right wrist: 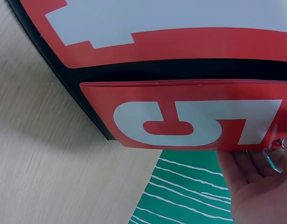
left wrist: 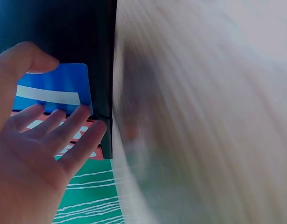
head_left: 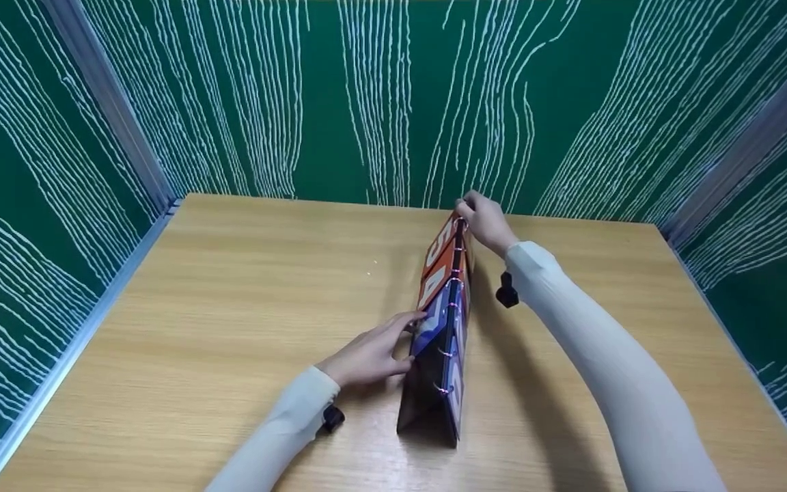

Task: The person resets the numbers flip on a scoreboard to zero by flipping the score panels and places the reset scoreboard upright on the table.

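Observation:
A flip scoreboard point(head_left: 458, 294) stands tent-like on the table, running away from me, with number cards hung on rings along its ridge. My left hand point(head_left: 374, 347) is at its left face, thumb and fingertips at opposite edges of a blue number card point(left wrist: 54, 88). Bare black backing point(left wrist: 82, 28) shows beside that card in the left wrist view. My right hand point(head_left: 488, 220) grips the far top end of the ridge. In the right wrist view, a red card with a white 5 point(right wrist: 237, 116) hangs near that hand, whose fingers are partly hidden by the board.
The scoreboard rests on a light wooden table point(head_left: 229, 294). Green walls point(head_left: 325, 102) with wavy white lines enclose the back and sides, and grey posts point(head_left: 110, 102) mark the corners. Dark clip-like pieces point(head_left: 507, 290) sit by both wrists.

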A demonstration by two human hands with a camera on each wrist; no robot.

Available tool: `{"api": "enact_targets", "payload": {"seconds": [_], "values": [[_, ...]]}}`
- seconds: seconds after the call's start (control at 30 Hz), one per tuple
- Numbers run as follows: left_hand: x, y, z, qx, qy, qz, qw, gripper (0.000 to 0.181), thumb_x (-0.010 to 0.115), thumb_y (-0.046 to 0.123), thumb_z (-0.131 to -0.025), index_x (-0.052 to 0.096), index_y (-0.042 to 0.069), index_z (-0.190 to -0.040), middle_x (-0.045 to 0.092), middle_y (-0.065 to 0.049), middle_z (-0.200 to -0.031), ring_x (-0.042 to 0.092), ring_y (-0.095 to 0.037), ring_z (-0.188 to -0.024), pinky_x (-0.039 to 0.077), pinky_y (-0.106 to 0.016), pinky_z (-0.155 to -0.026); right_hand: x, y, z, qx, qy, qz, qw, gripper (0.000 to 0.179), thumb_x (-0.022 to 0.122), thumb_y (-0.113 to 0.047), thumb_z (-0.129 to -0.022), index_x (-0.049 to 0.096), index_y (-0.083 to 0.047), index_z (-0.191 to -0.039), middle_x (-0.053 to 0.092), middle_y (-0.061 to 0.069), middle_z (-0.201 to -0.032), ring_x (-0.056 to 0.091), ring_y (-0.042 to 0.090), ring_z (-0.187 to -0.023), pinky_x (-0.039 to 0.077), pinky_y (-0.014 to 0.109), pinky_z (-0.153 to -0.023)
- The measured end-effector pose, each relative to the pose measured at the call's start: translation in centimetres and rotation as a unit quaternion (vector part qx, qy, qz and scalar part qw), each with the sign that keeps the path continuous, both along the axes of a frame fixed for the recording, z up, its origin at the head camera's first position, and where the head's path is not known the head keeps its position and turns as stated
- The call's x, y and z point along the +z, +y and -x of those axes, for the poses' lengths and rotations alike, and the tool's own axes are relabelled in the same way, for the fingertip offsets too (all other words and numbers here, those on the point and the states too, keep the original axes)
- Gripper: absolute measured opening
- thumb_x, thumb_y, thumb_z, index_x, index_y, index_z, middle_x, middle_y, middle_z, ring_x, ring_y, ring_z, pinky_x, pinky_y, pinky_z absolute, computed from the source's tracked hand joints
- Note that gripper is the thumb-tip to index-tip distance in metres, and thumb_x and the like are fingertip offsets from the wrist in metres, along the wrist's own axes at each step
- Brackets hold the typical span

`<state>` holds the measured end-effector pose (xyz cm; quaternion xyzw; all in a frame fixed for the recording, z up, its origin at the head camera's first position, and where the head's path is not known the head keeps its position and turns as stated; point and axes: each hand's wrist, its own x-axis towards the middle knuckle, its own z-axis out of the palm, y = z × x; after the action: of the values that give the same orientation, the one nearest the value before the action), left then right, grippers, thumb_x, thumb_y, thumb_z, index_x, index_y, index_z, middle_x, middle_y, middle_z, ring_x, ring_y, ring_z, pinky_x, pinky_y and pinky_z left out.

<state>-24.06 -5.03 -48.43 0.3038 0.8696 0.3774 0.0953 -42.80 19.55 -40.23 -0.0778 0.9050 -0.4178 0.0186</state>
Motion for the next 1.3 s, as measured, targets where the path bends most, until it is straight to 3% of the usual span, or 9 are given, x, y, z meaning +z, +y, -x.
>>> {"api": "enact_targets", "payload": {"seconds": [0.6, 1.0, 1.3], "values": [[-0.11, -0.05, 0.16, 0.011, -0.003, -0.008, 0.9999, 0.075, 0.068, 0.01, -0.091, 0.033, 0.019, -0.157, 0.043, -0.007, -0.159, 0.055, -0.025, -0.132, 0.047, -0.042, -0.111, 0.03, -0.02, -0.08, 0.004, 0.01, 0.006, 0.9999, 0.033, 0.041, -0.029, -0.108, 0.054, -0.003, -0.123, 0.055, 0.01, -0.11, 0.052, 0.023, -0.099, 0.043, 0.033, -0.083], [-0.2, -0.34, 0.01, 0.01, -0.009, -0.013, 0.9998, 0.078, 0.068, 0.009, -0.091, 0.03, 0.019, -0.158, 0.046, -0.01, -0.154, 0.063, -0.019, -0.109, 0.054, -0.031, -0.094, -0.09, 0.08, -0.11, 0.002, 0.006, 0.005, 1.0, 0.035, 0.041, -0.03, -0.108, 0.054, -0.003, -0.126, 0.058, 0.013, -0.114, 0.055, 0.025, -0.103, 0.046, 0.036, -0.088], [-0.23, -0.45, 0.06, 0.008, 0.002, -0.02, 0.9998, 0.081, 0.071, 0.004, -0.088, 0.031, 0.015, -0.157, 0.04, -0.008, -0.158, 0.062, -0.022, -0.113, 0.055, -0.034, -0.097, -0.16, 0.1, 0.05, 0.002, 0.005, 0.005, 1.0, 0.036, 0.041, -0.033, -0.108, 0.055, -0.005, -0.125, 0.058, 0.013, -0.114, 0.056, 0.025, -0.103, 0.047, 0.036, -0.088]]}}
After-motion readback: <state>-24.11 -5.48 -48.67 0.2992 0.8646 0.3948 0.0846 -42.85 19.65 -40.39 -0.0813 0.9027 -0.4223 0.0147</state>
